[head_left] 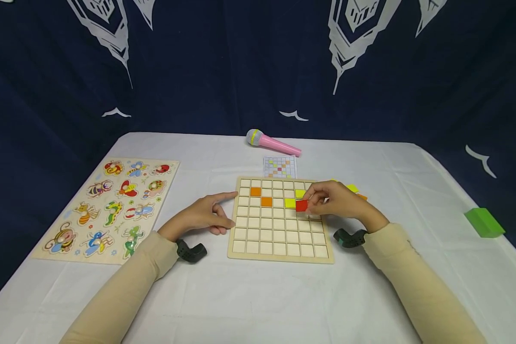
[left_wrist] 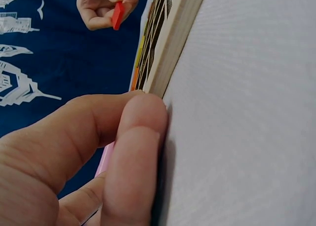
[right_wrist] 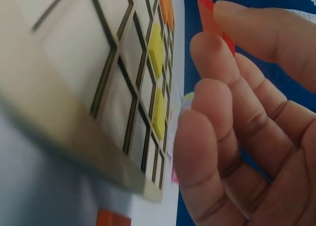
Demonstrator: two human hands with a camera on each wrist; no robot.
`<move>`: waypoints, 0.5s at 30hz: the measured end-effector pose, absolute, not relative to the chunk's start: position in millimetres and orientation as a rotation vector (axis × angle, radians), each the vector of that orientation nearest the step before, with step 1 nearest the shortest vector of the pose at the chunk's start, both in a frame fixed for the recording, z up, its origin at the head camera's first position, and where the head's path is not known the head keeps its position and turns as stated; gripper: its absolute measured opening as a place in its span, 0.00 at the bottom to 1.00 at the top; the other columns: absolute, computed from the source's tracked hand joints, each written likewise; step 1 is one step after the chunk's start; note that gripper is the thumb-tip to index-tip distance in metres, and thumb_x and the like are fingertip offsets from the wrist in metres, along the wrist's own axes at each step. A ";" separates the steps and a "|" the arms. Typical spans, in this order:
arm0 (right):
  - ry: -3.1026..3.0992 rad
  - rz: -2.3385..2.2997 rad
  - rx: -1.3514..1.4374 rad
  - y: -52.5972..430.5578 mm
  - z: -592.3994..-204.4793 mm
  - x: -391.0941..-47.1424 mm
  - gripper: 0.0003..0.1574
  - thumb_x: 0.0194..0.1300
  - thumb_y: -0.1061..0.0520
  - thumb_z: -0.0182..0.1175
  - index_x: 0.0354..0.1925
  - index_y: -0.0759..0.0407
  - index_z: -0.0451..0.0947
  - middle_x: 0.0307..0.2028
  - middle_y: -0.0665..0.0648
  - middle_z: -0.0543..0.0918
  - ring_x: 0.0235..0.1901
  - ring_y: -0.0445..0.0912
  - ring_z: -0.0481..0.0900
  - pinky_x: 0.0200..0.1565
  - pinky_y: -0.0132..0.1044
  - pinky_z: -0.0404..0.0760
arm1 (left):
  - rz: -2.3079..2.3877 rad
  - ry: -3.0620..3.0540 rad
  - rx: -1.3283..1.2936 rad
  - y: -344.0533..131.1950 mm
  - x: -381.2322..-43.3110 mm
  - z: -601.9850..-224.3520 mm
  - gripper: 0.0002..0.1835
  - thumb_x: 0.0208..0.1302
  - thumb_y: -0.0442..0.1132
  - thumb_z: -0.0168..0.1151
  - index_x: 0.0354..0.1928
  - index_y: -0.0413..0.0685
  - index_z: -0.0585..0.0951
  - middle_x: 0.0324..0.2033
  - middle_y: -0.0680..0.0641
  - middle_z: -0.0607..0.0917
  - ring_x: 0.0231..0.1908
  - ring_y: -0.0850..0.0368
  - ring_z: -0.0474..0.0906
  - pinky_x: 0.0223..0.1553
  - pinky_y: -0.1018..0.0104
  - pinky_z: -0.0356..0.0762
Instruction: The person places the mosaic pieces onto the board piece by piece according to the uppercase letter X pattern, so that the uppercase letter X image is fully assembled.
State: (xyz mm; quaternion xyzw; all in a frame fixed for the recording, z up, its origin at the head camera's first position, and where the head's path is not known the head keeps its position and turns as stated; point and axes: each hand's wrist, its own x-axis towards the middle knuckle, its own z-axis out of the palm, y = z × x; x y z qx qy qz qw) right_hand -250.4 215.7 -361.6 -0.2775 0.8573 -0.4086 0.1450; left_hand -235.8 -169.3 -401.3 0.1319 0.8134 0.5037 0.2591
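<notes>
Our right hand (head_left: pixel 338 200) pinches a red tile (head_left: pixel 301 206) by one side, perhaps to keep the rest clear, over the board (head_left: pixel 279 236) between our hands. Our left hand (head_left: pixel 201 213), thumb and forefinger spread, touches the board's edge, likely steadying it.

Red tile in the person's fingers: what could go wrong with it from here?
It could slip: the right hand merely pinches the red tile, holding it above the board. When lowered, it might nudge the yellow tiles, which sit close by on the board. The right hand could also brush the loose tiles beside the board, which lie partly hidden behind it.
</notes>
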 end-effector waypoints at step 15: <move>2.450 -1.056 -0.807 184.2 -368.4 -256.7 0.12 0.65 0.66 0.74 0.45 0.66 0.85 0.31 0.50 0.89 0.31 0.43 0.81 0.40 0.31 0.81 | 1.367 2.205 0.354 -169.5 -236.2 -402.0 0.51 0.65 0.31 0.77 0.85 0.43 0.60 0.32 0.41 0.87 0.26 0.58 0.87 0.31 0.67 0.90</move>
